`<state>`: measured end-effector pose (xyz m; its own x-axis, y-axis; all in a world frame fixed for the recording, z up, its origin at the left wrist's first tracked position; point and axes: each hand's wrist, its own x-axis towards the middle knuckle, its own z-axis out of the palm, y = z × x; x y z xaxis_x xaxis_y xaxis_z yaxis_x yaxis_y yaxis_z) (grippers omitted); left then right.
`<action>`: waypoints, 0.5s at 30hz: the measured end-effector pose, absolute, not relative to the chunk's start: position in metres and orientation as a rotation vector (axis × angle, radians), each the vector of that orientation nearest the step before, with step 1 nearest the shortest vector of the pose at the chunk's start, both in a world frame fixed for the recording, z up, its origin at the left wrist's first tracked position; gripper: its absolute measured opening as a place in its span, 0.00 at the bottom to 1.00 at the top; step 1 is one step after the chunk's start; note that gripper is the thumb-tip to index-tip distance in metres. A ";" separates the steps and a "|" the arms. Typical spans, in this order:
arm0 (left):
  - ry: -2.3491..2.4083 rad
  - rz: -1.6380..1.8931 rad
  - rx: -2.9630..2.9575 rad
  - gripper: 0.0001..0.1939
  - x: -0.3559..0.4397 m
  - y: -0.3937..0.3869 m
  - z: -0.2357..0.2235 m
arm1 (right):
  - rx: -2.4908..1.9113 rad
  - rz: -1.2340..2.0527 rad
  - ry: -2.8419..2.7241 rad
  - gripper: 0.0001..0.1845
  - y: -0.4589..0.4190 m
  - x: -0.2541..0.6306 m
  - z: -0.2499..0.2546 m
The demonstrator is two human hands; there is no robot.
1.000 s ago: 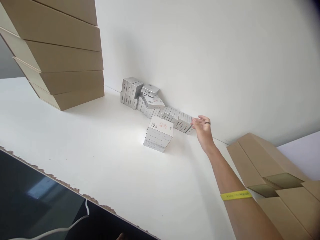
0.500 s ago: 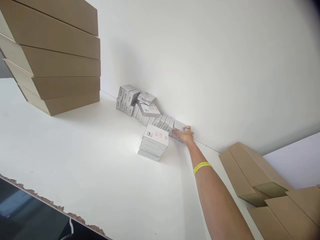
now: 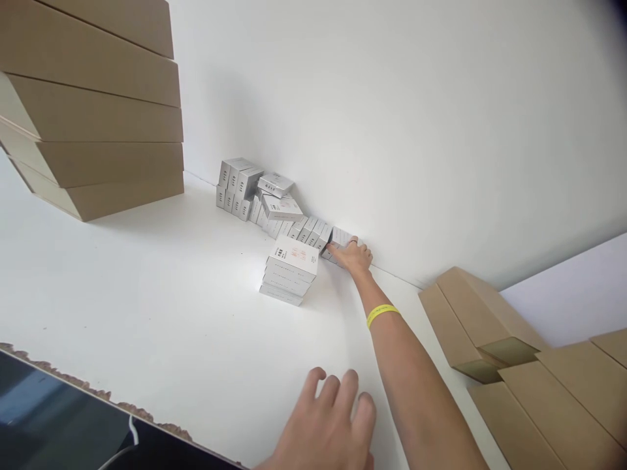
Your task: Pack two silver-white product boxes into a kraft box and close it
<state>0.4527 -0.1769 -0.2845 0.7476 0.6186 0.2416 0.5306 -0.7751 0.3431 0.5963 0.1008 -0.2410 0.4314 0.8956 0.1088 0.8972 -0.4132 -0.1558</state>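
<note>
My right hand reaches across the white table to the wall, its fingers closed around the last small silver-white boxes at the right end of a leaning row. A yellow band circles that wrist. Just left of the hand stands a short stack of flat white boxes. My left hand rests flat on the table near the bottom edge, fingers stretched out, holding nothing.
More small boxes are piled against the wall further left. A tall stack of brown cardboard cartons stands at the far left. Flat brown cartons lie at the right. The table's rough front edge runs along the lower left.
My right hand went from hovering beside the row's end to gripping the end boxes. My left hand has come into view and settled flat on the table.
</note>
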 end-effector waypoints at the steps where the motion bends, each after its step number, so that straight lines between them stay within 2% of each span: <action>1: 0.878 0.291 2.673 0.19 0.465 -0.170 -0.272 | -2.503 -0.016 -1.566 0.47 0.100 0.595 -0.242; 3: 0.860 0.073 2.700 0.17 0.488 -0.157 -0.255 | -2.536 0.009 -1.524 0.47 0.100 0.593 -0.243; 5: 0.754 0.023 2.754 0.17 0.505 -0.141 -0.252 | -2.570 0.062 -1.483 0.47 0.102 0.593 -0.242; 8: 0.524 0.065 2.804 0.24 0.522 -0.110 -0.266 | -2.616 0.162 -1.419 0.50 0.108 0.594 -0.239; 10: 0.416 0.117 2.803 0.25 0.530 -0.089 -0.278 | -2.644 0.210 -1.358 0.52 0.112 0.594 -0.239; 15: 0.484 0.242 2.744 0.26 0.536 -0.065 -0.298 | -2.612 0.214 -1.270 0.50 0.108 0.600 -0.239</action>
